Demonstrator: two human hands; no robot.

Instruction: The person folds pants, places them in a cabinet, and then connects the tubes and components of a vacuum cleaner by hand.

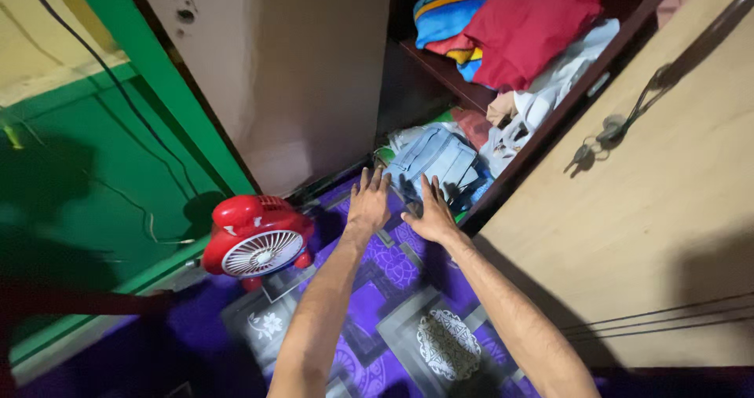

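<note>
I am reaching both arms toward the bottom of the open wardrobe [550, 233], and I judge this to be the approach step, before any grasp. My left hand [369, 203] is stretching forward with fingers spread wide and holding nothing, hovering over the purple patterned floor mat [393, 304] near the wardrobe's lower front edge. My right hand [432, 213] is doing the same just beside it, open and empty, its fingertips nearing the folded light-blue jeans [436, 158] lying on the lowest level at the front, among other loose clothes. Red and striped fabrics [518, 25] are sitting on the shelf above. A small red fan [259, 245] is standing on the mat to my left, apart from both hands. The next move, I judge, is calling for a further reach and both hands closing on the jeans.
</note>
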